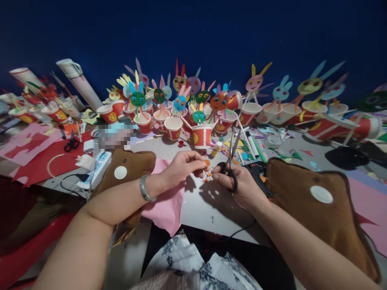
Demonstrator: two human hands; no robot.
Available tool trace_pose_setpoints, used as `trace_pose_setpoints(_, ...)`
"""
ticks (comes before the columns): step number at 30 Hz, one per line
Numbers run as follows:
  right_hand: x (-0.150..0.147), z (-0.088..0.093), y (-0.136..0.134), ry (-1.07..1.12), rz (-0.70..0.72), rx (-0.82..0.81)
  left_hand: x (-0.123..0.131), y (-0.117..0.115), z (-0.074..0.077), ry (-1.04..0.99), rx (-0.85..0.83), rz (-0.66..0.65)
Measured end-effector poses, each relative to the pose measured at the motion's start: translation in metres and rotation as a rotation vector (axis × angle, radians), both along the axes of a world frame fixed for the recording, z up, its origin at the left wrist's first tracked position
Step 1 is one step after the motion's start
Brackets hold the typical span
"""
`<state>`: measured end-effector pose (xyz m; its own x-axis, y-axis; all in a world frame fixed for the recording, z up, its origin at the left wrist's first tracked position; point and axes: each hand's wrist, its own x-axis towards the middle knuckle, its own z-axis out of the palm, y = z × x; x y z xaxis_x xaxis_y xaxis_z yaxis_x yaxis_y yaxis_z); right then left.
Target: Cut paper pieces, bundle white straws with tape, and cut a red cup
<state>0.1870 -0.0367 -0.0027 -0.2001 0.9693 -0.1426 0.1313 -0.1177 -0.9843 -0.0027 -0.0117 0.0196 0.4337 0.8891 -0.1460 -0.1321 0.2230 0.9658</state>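
Pinching a small orange scrap [207, 163] between thumb and fingertips, the left hand [181, 167] holds it above the table [208, 209] at 9 o'clock of the scissors [232, 157]. The right hand [238, 187] grips them through the loops, blades aimed at 12 toward the cups [202, 136]. Short snips, turning the scrap rather than the blades, would likely cut cleanest, with fingertips kept clear.

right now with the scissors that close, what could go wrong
The orange paper piece is tiny and pinched at the left hand fingertips, so the scissors in the right hand might nick a finger. The raised blades point toward the paper cups and could tip one.
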Motion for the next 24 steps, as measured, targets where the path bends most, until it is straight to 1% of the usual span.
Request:
trace_pose_setpoints(5, 0.001, -0.003, 0.0, 0.047, -0.047, 0.013, 0.002, 0.002, -0.011, 0.039, 0.049, -0.075)
trace_pose_setpoints(10, 0.001, 0.0, -0.001, 0.037, -0.002, -0.013, 0.002, 0.0, -0.01, 0.08, 0.073, -0.127)
trace_pose_setpoints(13, 0.0, 0.002, -0.001, 0.056, 0.004, -0.03, 0.003, 0.001, -0.011, 0.063, 0.024, -0.121)
trace_pose_setpoints(18, 0.0, 0.0, -0.001, 0.091, 0.026, -0.051, 0.005, 0.007, -0.02, 0.013, -0.026, -0.075)
trace_pose_setpoints(20, 0.001, 0.0, -0.001, 0.074, 0.039, -0.05, 0.004, 0.007, -0.02, 0.012, -0.019, -0.097)
trace_pose_setpoints(24, 0.001, 0.001, -0.001, 0.053, 0.042, -0.041, 0.002, 0.005, -0.013, 0.04, 0.016, -0.15)
